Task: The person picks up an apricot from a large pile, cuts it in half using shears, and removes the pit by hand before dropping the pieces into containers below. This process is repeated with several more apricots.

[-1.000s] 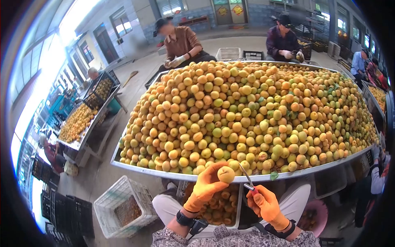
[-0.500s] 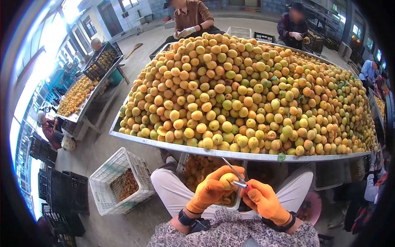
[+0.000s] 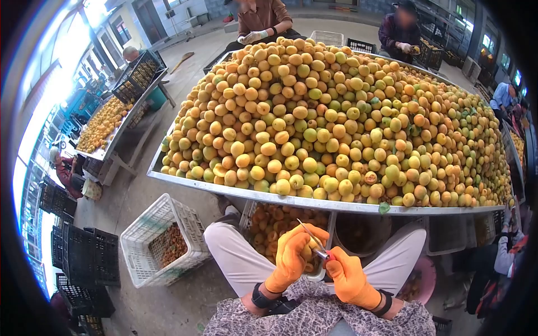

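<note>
My left hand point(image 3: 292, 256), in an orange glove, is closed around an apricot point(image 3: 306, 253) mostly hidden by the fingers and blade. In my right hand point(image 3: 354, 281), also orange-gloved, is a red-handled knife point(image 3: 318, 245) with a slim metal blade, pointing up and left across the apricot. Both hands are close together above my lap. Just beyond them, under the table edge, a crate point(image 3: 246, 215) holds opened apricot pieces point(image 3: 270, 225). A large heap of whole apricots point(image 3: 314, 123) covers the metal-rimmed table point(image 3: 269, 197) ahead.
A white crate point(image 3: 193, 221) with brownish pits point(image 3: 169, 246) stands on the floor to the left. Black crates point(image 3: 92, 257) are stacked farther left. A pink basin point(image 3: 427, 280) sits by my right knee. Co-workers point(image 3: 263, 22) sit around the tables.
My left fingers have turned inward over the apricot, covering more of it. The knife has come lower and steeper against the fruit. Both hands shifted slightly; the view tilted a little.
</note>
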The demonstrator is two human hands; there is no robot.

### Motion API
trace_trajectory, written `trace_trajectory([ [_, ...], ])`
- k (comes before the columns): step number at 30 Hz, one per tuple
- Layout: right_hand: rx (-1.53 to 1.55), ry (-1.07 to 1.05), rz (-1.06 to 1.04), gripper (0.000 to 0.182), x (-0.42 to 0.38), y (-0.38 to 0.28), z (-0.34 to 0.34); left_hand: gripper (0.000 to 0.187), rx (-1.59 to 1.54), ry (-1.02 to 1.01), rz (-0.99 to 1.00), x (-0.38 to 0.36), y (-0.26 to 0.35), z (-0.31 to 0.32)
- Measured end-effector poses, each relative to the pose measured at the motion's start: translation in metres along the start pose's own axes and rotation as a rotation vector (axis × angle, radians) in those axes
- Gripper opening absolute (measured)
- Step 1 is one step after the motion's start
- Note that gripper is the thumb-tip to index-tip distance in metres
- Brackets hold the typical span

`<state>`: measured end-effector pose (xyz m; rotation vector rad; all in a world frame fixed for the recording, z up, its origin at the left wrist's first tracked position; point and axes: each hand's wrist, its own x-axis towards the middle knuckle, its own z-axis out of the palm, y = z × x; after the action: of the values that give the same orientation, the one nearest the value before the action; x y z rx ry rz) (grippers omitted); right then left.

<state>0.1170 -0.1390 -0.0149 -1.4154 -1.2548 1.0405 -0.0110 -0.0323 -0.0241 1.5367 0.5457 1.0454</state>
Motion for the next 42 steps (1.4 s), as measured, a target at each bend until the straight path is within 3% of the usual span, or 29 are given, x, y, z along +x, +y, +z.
trace_trajectory([
  [4, -0.005, 0.016, -0.035, 0.036, 0.006, 0.009, 0.003, 0.016, 0.137, 0.042, -0.096, -0.003, 0.0, -0.001],
  [6, 0.019, 0.006, -0.045, 0.039, 0.005, 0.019, 0.004, 0.015, 0.132, 0.019, -0.047, 0.0, 0.005, -0.001],
  [8, 0.136, 0.042, -0.056, 0.044, 0.011, 0.031, 0.0, 0.021, -0.089, -0.036, -0.381, 0.009, 0.012, -0.001],
  [9, 0.23, 0.061, -0.055, 0.046, 0.014, 0.031, -0.001, 0.032, -0.014, -0.108, -0.128, 0.011, 0.006, 0.0],
  [10, 0.223, 0.063, -0.073, 0.046, 0.016, 0.028, -0.005, 0.039, -0.474, -0.044, -0.342, 0.006, 0.006, 0.007],
  [12, 0.363, 0.076, -0.072, 0.045, 0.012, 0.015, -0.008, 0.043, -0.796, -0.029, -0.383, 0.001, 0.008, 0.014],
  [14, 0.416, 0.078, -0.011, 0.043, 0.013, 0.004, -0.012, 0.044, -0.677, -0.056, -0.38, 0.002, 0.0, 0.007],
  [16, 0.599, -0.101, 0.345, 0.039, 0.012, -0.004, -0.032, 0.046, -0.563, -0.068, -0.393, 0.001, -0.008, -0.003],
  [18, 0.706, -0.17, 0.556, 0.038, 0.006, -0.012, -0.054, 0.051, -0.176, -0.142, -0.184, 0.013, -0.009, -0.014],
  [19, 0.786, -0.132, 0.499, 0.038, -0.002, -0.015, -0.061, 0.054, -0.114, 0.006, -0.27, 0.02, -0.002, -0.021],
  [21, 0.881, -0.016, 0.379, 0.04, -0.014, -0.009, -0.07, 0.056, -0.425, 0.01, -0.241, 0.025, -0.015, -0.031],
  [22, 0.71, 0.062, 0.234, 0.043, -0.016, -0.007, -0.069, 0.057, -0.55, -0.034, -0.238, 0.025, -0.015, -0.029],
  [24, 0.478, 0.168, 0.165, 0.047, -0.014, -0.011, -0.053, 0.055, -0.67, -0.145, -0.243, 0.026, -0.012, -0.019],
  [26, 0.425, 0.028, 0.201, 0.047, -0.015, -0.011, -0.047, 0.053, -0.751, -0.119, -0.279, 0.021, -0.01, -0.01],
  [33, 0.241, -0.035, 0.133, 0.043, -0.013, 0.001, -0.028, 0.067, -0.88, -0.064, -0.324, 0.011, -0.001, 0.007],
  [38, 0.299, -0.025, 0.141, 0.045, -0.019, 0.003, -0.023, 0.073, -0.855, 0.009, -0.27, 0.009, 0.0, 0.016],
  [40, 0.318, -0.013, 0.142, 0.046, -0.021, 0.003, -0.022, 0.073, -0.92, -0.058, -0.187, 0.009, -0.005, 0.016],
  [42, 0.392, -0.015, 0.2, 0.048, -0.023, -0.001, -0.021, 0.072, -1.004, -0.013, -0.266, 0.005, -0.005, 0.017],
])
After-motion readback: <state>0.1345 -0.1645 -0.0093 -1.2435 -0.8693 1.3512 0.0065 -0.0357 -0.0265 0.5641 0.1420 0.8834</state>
